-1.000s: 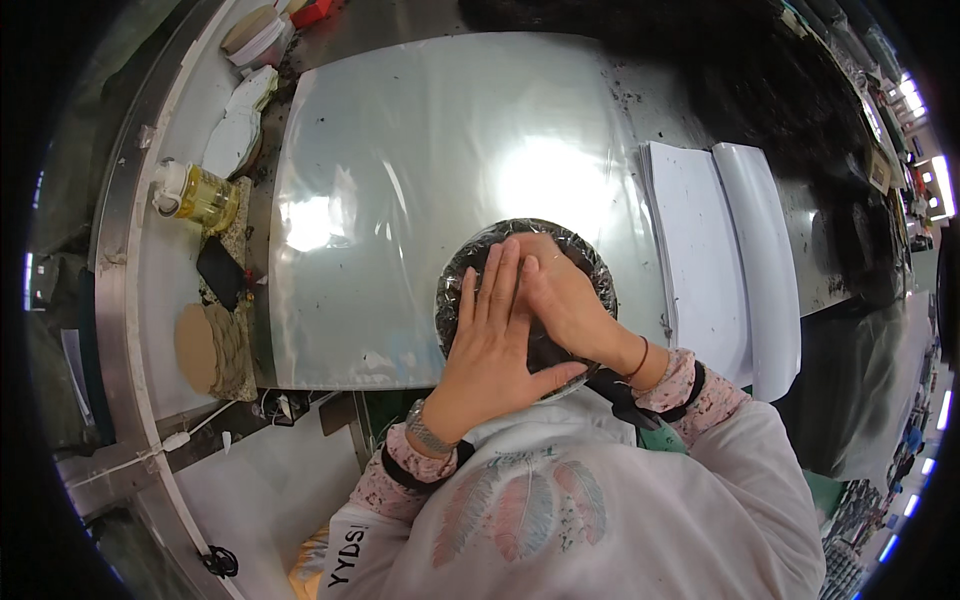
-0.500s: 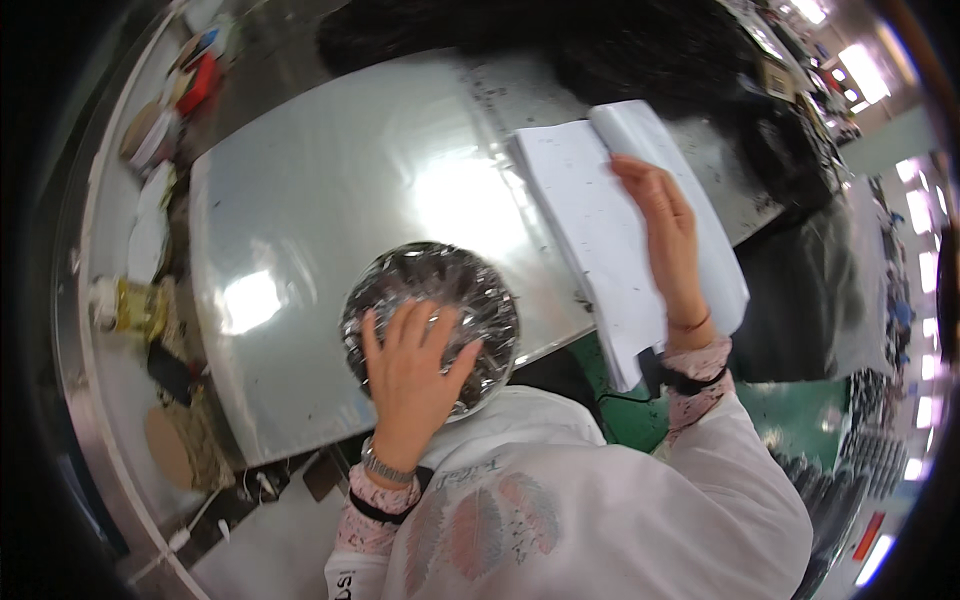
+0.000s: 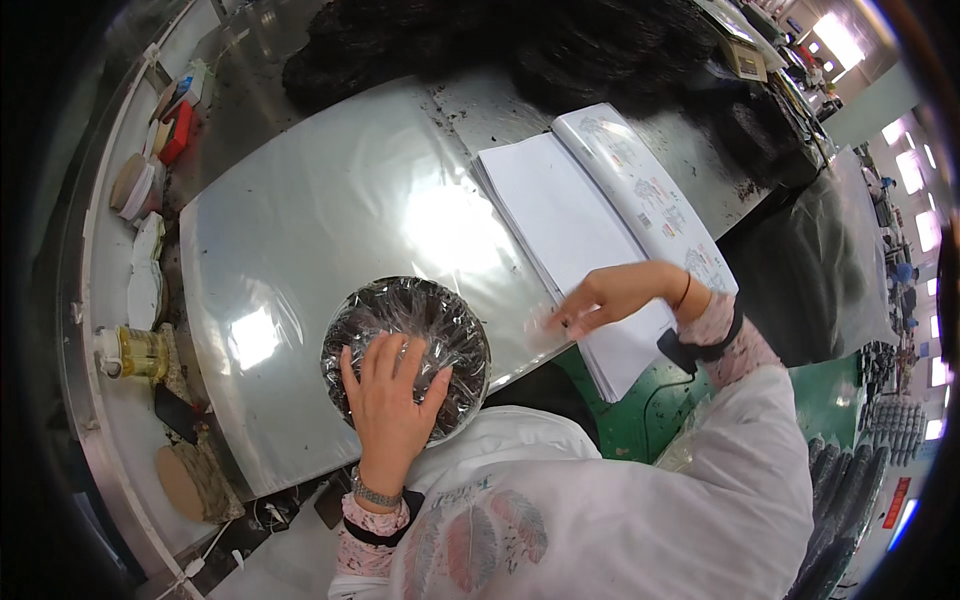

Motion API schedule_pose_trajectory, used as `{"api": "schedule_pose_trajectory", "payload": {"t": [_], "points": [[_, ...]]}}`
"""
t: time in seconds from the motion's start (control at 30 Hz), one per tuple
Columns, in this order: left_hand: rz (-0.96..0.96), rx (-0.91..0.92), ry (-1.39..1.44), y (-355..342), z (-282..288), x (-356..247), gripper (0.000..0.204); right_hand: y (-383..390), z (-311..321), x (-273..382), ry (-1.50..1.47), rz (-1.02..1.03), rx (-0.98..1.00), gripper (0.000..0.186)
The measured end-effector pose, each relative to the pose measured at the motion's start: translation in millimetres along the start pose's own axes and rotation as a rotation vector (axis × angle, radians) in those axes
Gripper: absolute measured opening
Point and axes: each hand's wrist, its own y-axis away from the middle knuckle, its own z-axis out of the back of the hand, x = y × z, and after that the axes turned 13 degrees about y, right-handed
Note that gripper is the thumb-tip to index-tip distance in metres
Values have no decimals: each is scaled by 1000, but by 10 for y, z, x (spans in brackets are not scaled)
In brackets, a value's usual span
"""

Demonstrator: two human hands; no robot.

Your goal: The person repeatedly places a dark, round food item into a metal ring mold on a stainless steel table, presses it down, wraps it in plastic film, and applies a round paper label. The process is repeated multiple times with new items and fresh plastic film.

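Observation:
A round, bowl-like bundle [image 3: 455, 325] with dark contents under crinkled clear plastic film sits at the table's near edge. My left hand [image 3: 392, 405] lies on top of its film, fingers spread and palm down. My right hand [image 3: 610, 297] is bent inward over the near part of a stack of white sheets [image 3: 570, 200], close to the corner of the clear plastic sheeting [image 3: 290, 190]. Motion smears its fingertips, so whether they pinch anything cannot be told. Along the stack's right side lies a strip with coloured printing [image 3: 650, 190].
Dark, fibrous heaps [image 3: 420, 45] cover the far side of the table. Along the left ledge stand a red box [image 3: 176, 133], a yellow roll [image 3: 142, 353] and a tan disc [image 3: 185, 484]. A dark sheet [image 3: 800, 270] hangs at the right above the green floor [image 3: 640, 400].
My right hand has moved off the stack's right side, toward me and to the left. Coloured printing now shows on the right strip, which looked plain before. My left hand stays on the film.

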Motion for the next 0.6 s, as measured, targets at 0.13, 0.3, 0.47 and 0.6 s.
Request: {"api": "schedule_pose_trajectory", "payload": {"t": [0.13, 0.3, 0.47, 0.6], "points": [[17, 8, 1, 8, 17, -38, 39, -258, 605, -678, 399, -405, -705, 36], [8, 4, -6, 3, -2, -3, 40, -680, 408, -1981, 1213, -670, -1041, 46], [20, 9, 3, -2, 28, -18, 41, -702, 402, -2103, 1227, -573, -1133, 38], [-30, 22, 63, -73, 13, 10, 41, 162, 643, -2954, 1004, -1069, -1265, 20]]}}
